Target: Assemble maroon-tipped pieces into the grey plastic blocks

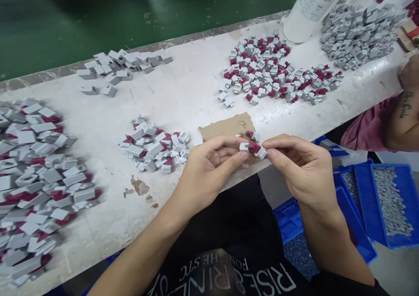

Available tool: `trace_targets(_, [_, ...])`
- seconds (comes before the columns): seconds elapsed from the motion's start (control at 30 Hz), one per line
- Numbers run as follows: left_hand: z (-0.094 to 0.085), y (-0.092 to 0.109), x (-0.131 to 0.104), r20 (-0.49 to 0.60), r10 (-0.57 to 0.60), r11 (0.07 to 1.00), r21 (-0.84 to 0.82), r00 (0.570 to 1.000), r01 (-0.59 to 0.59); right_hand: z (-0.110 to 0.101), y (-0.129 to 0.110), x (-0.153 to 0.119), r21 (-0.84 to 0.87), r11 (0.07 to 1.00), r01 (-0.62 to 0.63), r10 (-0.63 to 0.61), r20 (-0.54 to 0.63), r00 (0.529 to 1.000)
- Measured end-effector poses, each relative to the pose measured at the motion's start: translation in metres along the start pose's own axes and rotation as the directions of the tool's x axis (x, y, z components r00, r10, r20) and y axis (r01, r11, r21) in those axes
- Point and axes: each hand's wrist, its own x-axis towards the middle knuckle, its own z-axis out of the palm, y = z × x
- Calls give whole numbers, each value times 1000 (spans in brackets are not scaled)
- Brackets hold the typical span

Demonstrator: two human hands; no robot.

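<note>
Both my hands up close over the table edge (pixel 248 180), left hand (pixel 209 169) and right hand (pixel 301 165) each pinching tight one end of a small grey-and-maroon clip (pixel 253 148), cardboard scrap (pixel 225 128) just behind, loose pile of clips (pixel 153 149) near my left.

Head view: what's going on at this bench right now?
A person's left hand and right hand pinch a small grey and maroon part between the fingertips, above a cardboard scrap. Piles of the same parts lie on the white bench. A co-worker's arm shows at right, near blue trays.
</note>
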Motion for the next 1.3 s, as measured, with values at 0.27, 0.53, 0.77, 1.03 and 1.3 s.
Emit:
trace_targets(0.27, [-4,0,-5,34,15,993,120,999,-19,2,-8,0,-17,999,-35,36,105,994])
trace_targets(0.53, [-32,26,-23,15,99,901,423,995,-96,8,-8,11,5,999,-32,29,268,963])
trace_targets(0.77, [-111,63,-20,-184,351,325,944,918,64,-5,32,89,-533,830,168,-224,-43,974])
trace_targets(1.03, [-134,80,-9,-70,209,249,968,975,16,4,60,113,-642,713,281,-276,111,955])
trace_targets(1.3, [-170,110,20,-391,397,168,921,831,353,-26,71,88,-695,543,471,-445,237,863])
